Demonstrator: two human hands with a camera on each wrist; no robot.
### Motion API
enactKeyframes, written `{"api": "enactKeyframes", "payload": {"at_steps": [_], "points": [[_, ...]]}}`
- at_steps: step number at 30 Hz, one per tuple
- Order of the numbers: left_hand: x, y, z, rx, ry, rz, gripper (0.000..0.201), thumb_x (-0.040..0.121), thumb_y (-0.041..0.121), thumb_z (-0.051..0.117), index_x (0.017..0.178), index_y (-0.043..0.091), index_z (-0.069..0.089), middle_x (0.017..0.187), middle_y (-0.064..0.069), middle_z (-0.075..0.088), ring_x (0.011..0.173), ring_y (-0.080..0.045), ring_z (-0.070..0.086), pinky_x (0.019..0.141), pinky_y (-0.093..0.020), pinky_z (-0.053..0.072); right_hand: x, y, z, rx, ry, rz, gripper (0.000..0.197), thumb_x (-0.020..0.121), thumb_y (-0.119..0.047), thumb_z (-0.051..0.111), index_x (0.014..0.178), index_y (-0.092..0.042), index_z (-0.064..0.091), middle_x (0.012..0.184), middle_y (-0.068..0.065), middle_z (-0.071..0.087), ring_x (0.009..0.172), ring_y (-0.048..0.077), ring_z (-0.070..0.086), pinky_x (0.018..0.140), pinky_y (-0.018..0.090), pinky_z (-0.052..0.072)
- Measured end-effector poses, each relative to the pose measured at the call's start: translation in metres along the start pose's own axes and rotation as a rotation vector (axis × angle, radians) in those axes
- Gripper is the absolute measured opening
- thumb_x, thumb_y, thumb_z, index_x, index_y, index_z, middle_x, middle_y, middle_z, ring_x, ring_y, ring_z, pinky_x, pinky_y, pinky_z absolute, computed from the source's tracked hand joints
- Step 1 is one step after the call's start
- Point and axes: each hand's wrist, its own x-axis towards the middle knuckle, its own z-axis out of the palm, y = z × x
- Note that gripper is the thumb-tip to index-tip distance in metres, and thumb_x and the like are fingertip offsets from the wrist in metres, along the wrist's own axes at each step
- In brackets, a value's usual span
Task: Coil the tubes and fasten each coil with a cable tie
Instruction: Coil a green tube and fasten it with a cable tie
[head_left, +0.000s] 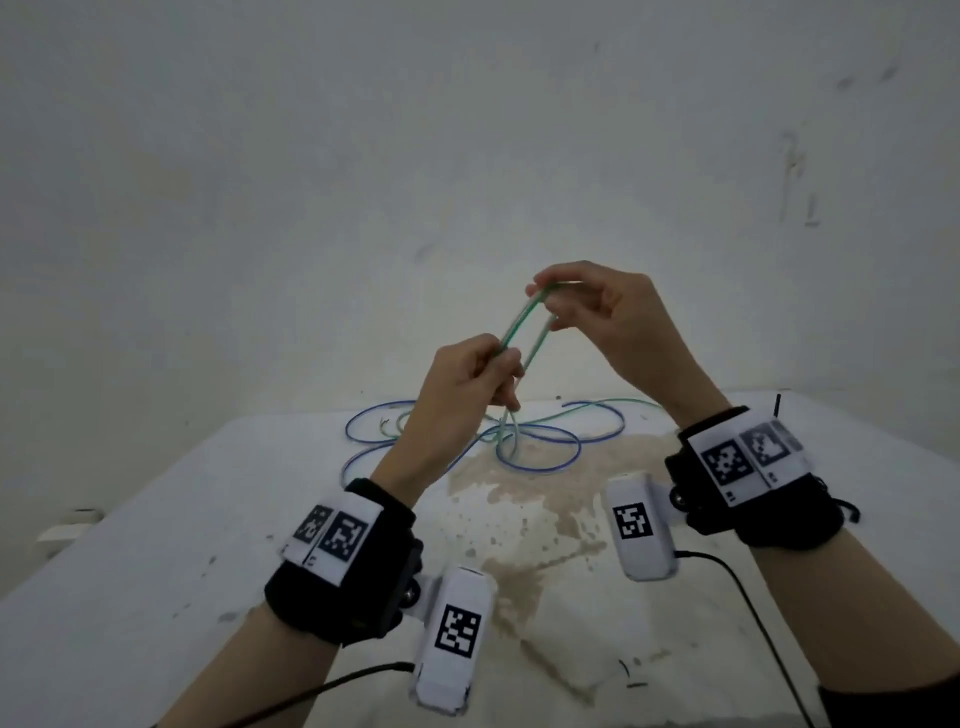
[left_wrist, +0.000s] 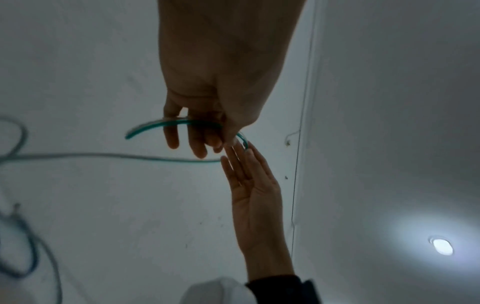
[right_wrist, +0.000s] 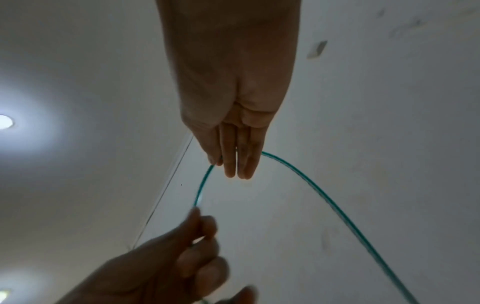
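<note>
head view shows both hands up above a white table (head_left: 156, 545). the left hand (head_left: 467, 379) pinches the green tube (head_left: 519, 322) with curled fingers. the right hand (head_left: 597, 312) holds the top of the same tube's bend between thumb and fingertips, other fingers nearly straight. the tube hangs down to the table, where it lies tangled with a blue tube (head_left: 545, 441).
</note>
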Motion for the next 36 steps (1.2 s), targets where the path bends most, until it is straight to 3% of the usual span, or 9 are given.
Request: {"api": "enactKeyframes", "payload": {"at_steps": [2, 4, 8, 12, 15, 18, 22, 27, 36], "points": [[0.01, 0.0, -0.007, 0.067, 0.03, 0.057, 0.024, 0.095, 0.012, 0.049, 0.072, 0.008, 0.057, 0.059, -0.002, 0.055, 0.057, -0.01, 0.054, 0.064, -0.027, 0.046, 0.005, 0.003, -0.013, -0.223, 0.04, -0.067, 0.012, 0.082, -0.007, 0.067, 0.094, -0.006, 0.067, 0.085, 0.011, 0.072, 0.076, 0.003, 0.066, 0.072, 0.021, 0.054], [0.019, 0.001, -0.014, 0.076, 0.019, 0.081, 0.024, 0.095, 0.009, 0.048, 0.073, 0.011, 0.058, 0.056, 0.0, 0.049, 0.053, -0.009, 0.048, 0.063, -0.029, 0.046, 0.01, 0.006, -0.024, -0.428, 0.075, -0.148, 0.011, 0.079, -0.018, 0.07, 0.085, -0.008, 0.07, 0.072, 0.008, 0.068, 0.063, 0.011, 0.062, 0.066, 0.03, 0.052], [0.033, -0.003, -0.017, 0.085, 0.005, 0.141, 0.026, 0.096, 0.001, 0.041, 0.077, 0.013, 0.055, 0.055, -0.001, 0.042, 0.048, -0.011, 0.04, 0.051, -0.02, 0.039, 0.023, 0.01, -0.035, -0.62, 0.154, -0.279, 0.017, 0.086, -0.023, 0.062, 0.086, -0.006, 0.065, 0.08, 0.006, 0.048, 0.074, 0.018, 0.047, 0.067, 0.03, 0.041], [0.042, -0.015, -0.008, -0.065, -0.026, 0.044, 0.024, 0.097, 0.0, 0.037, 0.081, 0.009, 0.052, 0.055, 0.002, 0.045, 0.047, -0.011, 0.043, 0.05, -0.021, 0.038, 0.025, 0.018, -0.024, -0.521, 0.107, -0.214, 0.013, 0.095, -0.016, 0.049, 0.089, -0.005, 0.054, 0.063, 0.009, 0.053, 0.055, 0.02, 0.05, 0.057, 0.035, 0.044], [0.043, -0.029, -0.004, -0.133, -0.133, -0.061, 0.019, 0.096, -0.001, 0.04, 0.085, 0.006, 0.054, 0.067, -0.004, 0.058, 0.059, -0.009, 0.058, 0.058, -0.02, 0.047, 0.025, 0.041, -0.014, -0.488, 0.25, -0.198, 0.014, 0.095, -0.017, 0.05, 0.087, -0.006, 0.054, 0.049, -0.006, 0.034, 0.047, 0.011, 0.038, 0.049, 0.022, 0.03], [0.046, -0.044, -0.004, -0.079, -0.16, -0.083, 0.017, 0.092, 0.001, 0.049, 0.08, 0.008, 0.059, 0.074, -0.003, 0.061, 0.062, -0.003, 0.055, 0.057, -0.019, 0.043, 0.025, 0.065, -0.005, -0.44, 0.376, -0.127, 0.013, 0.094, -0.018, 0.053, 0.086, -0.008, 0.057, 0.045, -0.008, 0.03, 0.044, 0.009, 0.037, 0.046, 0.019, 0.025], [0.055, -0.056, -0.001, -0.338, 0.074, -0.09, 0.017, 0.089, -0.004, 0.051, 0.076, 0.002, 0.06, 0.069, -0.005, 0.059, 0.056, -0.011, 0.052, 0.052, -0.021, 0.044, 0.018, 0.091, 0.018, -0.391, 0.292, -0.018, 0.012, 0.093, -0.016, 0.054, 0.086, -0.011, 0.062, 0.045, -0.008, 0.038, 0.044, 0.007, 0.042, 0.045, 0.017, 0.029], [0.067, -0.071, 0.005, -0.504, 0.34, -0.059, 0.014, 0.088, -0.002, 0.055, 0.077, 0.003, 0.062, 0.065, -0.003, 0.064, 0.06, -0.015, 0.064, 0.07, -0.027, 0.056, 0.007, 0.093, 0.042, 0.091, 0.017, 0.313, 0.022, 0.096, -0.012, 0.046, 0.08, -0.011, 0.062, 0.055, 0.001, 0.056, 0.039, 0.008, 0.046, 0.037, 0.018, 0.032], [0.067, -0.102, 0.013, -0.597, 0.046, -0.128, 0.008, 0.083, -0.004, 0.058, 0.088, -0.003, 0.064, 0.086, -0.013, 0.069, 0.085, -0.02, 0.066, 0.078, -0.024, 0.053, -0.001, 0.104, 0.053, 0.515, 0.141, 0.487, 0.012, 0.085, -0.002, 0.06, 0.077, -0.001, 0.069, 0.057, 0.005, 0.055, 0.049, 0.011, 0.043, 0.044, 0.017, 0.035]]}}
